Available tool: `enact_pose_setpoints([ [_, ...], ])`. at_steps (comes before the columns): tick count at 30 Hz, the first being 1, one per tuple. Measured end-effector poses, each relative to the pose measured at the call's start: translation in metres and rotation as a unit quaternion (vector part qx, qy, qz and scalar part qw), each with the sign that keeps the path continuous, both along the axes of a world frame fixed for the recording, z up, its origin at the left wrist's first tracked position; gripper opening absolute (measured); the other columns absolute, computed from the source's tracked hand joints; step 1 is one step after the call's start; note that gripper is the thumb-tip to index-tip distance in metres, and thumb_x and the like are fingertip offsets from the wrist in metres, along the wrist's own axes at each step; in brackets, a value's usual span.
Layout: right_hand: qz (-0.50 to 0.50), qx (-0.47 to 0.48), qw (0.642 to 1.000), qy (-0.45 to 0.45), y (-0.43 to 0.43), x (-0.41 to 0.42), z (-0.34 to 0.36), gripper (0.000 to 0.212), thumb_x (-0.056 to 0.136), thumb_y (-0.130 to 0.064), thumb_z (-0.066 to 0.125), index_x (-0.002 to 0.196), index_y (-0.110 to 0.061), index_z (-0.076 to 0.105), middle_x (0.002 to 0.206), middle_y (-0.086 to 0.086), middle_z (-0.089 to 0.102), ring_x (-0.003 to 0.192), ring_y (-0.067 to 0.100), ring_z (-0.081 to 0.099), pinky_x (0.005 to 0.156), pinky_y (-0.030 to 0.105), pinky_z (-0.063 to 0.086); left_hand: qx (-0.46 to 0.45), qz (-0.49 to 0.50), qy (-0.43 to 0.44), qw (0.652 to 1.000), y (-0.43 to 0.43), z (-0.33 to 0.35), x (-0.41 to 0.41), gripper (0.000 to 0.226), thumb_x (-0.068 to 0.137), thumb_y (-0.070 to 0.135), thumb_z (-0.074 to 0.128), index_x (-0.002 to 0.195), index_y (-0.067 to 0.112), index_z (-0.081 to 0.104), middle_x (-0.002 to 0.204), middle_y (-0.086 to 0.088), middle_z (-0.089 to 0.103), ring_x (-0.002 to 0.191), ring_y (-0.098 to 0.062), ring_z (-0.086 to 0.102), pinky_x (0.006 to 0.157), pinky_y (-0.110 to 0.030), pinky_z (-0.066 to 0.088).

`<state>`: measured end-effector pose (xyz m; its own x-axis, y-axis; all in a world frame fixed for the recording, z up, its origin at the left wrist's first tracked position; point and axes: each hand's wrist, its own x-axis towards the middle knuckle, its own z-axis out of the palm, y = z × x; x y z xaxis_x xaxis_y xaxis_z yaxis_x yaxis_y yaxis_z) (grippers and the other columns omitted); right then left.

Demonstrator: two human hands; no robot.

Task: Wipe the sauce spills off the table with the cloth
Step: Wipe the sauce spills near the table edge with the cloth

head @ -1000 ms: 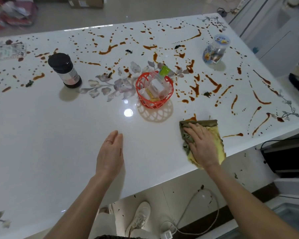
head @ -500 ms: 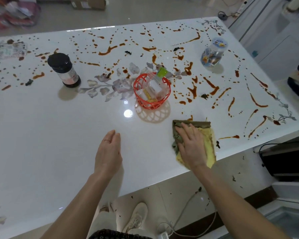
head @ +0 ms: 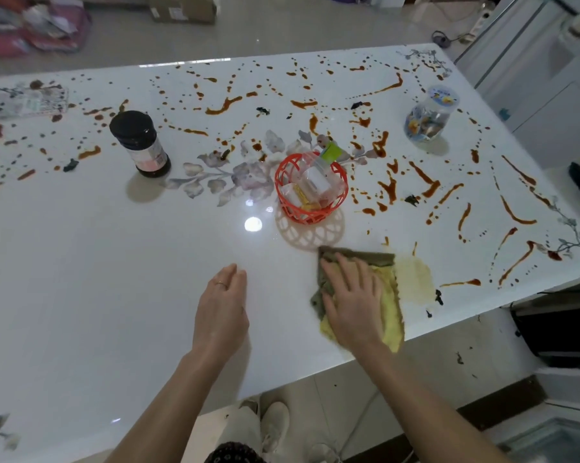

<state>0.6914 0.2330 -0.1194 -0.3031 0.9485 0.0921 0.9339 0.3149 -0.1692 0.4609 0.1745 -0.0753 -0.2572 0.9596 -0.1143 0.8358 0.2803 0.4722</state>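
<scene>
White and glossy, the table [head: 114, 279] carries a black-lidded jar [head: 138, 143] at the left. Nearer the middle, the left hand [head: 220, 305] is held edgewise with its fingers straight and together, holding nothing. Past the orange basket [head: 310, 188], the right hand [head: 352, 302] lies flat with fingers spread, pressing the yellow-and-olive cloth [head: 391, 312] onto the table near its front edge. A pale smear [head: 415, 279] lies just right of the cloth, with brown sauce spills [head: 392, 187] beyond it and around a clear jar [head: 427, 116].

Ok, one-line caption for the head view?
Right hand presses the cloth on the sauce-spattered table, left hand open beside it.
</scene>
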Motion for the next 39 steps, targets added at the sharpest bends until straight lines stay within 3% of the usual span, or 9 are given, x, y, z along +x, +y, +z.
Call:
enact_pose_setpoints([
  [3,0.095,0.015,0.995,-0.016,0.005,0.003,0.000,0.056,0.087,-0.041,0.047,0.142,-0.031,0.049,0.147,-0.001,0.048,0.130,0.032,0.044,0.104,0.054,0.038,-0.003,-0.018,0.021,1.000,0.003,-0.004,-0.005,0.039,0.087,-0.002,0.051,0.125,0.006,0.051,0.137,-0.013,0.048,0.124,-0.031,0.045,0.098,-0.037,0.044],
  [7,-0.084,0.012,0.996,-0.015,0.026,-0.025,0.004,0.051,0.089,-0.044,0.042,0.135,-0.027,0.057,0.141,0.001,0.054,0.122,0.032,0.048,0.096,0.051,0.039,-0.002,-0.008,0.006,1.000,0.011,0.001,-0.014,0.025,0.083,-0.004,0.051,0.104,0.005,0.062,0.127,-0.009,0.055,0.112,-0.030,0.050,0.083,-0.034,0.047],
  [11,-0.017,0.013,1.000,-0.015,0.009,-0.084,0.006,0.055,0.086,-0.044,0.042,0.137,-0.027,0.055,0.142,0.002,0.053,0.120,0.033,0.048,0.096,0.053,0.040,0.028,0.013,-0.034,0.999,0.019,0.002,-0.019,0.020,0.084,-0.004,0.053,0.096,0.007,0.064,0.111,-0.004,0.061,0.095,-0.026,0.054,0.071,-0.030,0.046],
  [15,-0.027,0.012,0.999,-0.014,0.026,-0.124,0.010,0.057,0.087,-0.046,0.043,0.141,-0.031,0.051,0.148,-0.002,0.048,0.122,0.031,0.044,0.098,0.052,0.036,0.042,0.022,-0.057,0.997,0.022,0.006,-0.023,0.027,0.086,-0.002,0.052,0.108,0.011,0.065,0.109,-0.001,0.062,0.094,-0.019,0.053,0.075,-0.022,0.037],
  [22,-0.051,-0.011,0.998,-0.028,0.038,-0.121,0.009,0.057,0.088,-0.053,0.045,0.140,-0.030,0.053,0.143,-0.001,0.053,0.122,0.032,0.048,0.099,0.051,0.035,0.034,0.014,-0.076,0.996,0.034,0.008,-0.026,0.021,0.086,0.003,0.058,0.101,0.014,0.066,0.101,0.001,0.062,0.088,-0.016,0.054,0.072,-0.022,0.036],
  [29,-0.197,0.019,0.980,-0.023,0.032,-0.071,0.005,0.054,0.087,-0.048,0.043,0.129,-0.019,0.063,0.135,0.006,0.058,0.122,0.036,0.049,0.099,0.056,0.036,0.039,0.021,-0.099,0.994,0.045,0.011,-0.028,0.026,0.081,-0.001,0.061,0.100,0.016,0.066,0.103,0.004,0.062,0.091,-0.017,0.055,0.074,-0.022,0.037],
  [31,-0.167,0.017,0.986,-0.006,0.018,-0.081,0.005,0.055,0.089,-0.046,0.044,0.134,-0.021,0.060,0.139,0.005,0.055,0.127,0.036,0.047,0.102,0.058,0.035,0.042,0.017,-0.102,0.994,0.048,0.012,-0.023,0.028,0.080,-0.004,0.059,0.100,0.015,0.066,0.103,0.003,0.061,0.091,-0.017,0.054,0.075,-0.021,0.036],
  [35,0.037,-0.004,0.999,-0.023,0.019,-0.050,0.004,0.056,0.090,-0.050,0.048,0.142,-0.028,0.052,0.148,-0.001,0.048,0.136,0.032,0.043,0.106,0.058,0.034,0.039,-0.019,-0.108,0.993,0.059,0.014,-0.009,0.029,0.081,-0.003,0.057,0.103,0.014,0.065,0.105,0.003,0.060,0.093,-0.017,0.054,0.076,-0.019,0.034],
  [39,-0.095,-0.018,0.995,-0.029,0.062,-0.015,0.004,0.054,0.093,-0.050,0.040,0.138,-0.025,0.055,0.150,-0.001,0.047,0.139,0.030,0.039,0.113,0.055,0.026,0.039,-0.037,-0.120,0.991,0.069,0.014,-0.001,0.029,0.081,-0.002,0.057,0.104,0.014,0.065,0.107,0.003,0.059,0.095,-0.017,0.054,0.077,-0.020,0.035],
])
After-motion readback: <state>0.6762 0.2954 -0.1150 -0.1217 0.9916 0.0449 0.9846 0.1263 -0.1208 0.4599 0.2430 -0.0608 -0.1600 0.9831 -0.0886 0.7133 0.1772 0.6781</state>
